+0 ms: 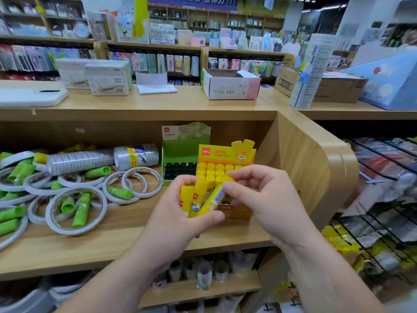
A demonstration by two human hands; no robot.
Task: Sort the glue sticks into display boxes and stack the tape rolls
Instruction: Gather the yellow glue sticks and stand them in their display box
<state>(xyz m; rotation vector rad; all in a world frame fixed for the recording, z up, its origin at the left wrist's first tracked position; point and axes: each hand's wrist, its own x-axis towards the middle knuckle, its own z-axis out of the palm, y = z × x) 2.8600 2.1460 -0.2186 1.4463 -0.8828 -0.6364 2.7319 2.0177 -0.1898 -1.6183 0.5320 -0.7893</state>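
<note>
three yellow glue sticks (199, 195) were gripped over the shelf (112, 240) by the left hand (178, 218), fingers curled round them; one (the tilted stick (213, 199)) was pinched by the right hand (259, 199). behind, the yellow display box (216, 154) was nearly filled, with the green display box (180, 150) beside it. tape rolls (74, 231) and green glue sticks (81, 211) were scattered leftward.

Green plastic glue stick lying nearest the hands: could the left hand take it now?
Probably not: the left hand grips yellow plastic glue sticks. The green plastic glue stick lies uncovered on white tape rings; nothing else blocks the way.
</note>
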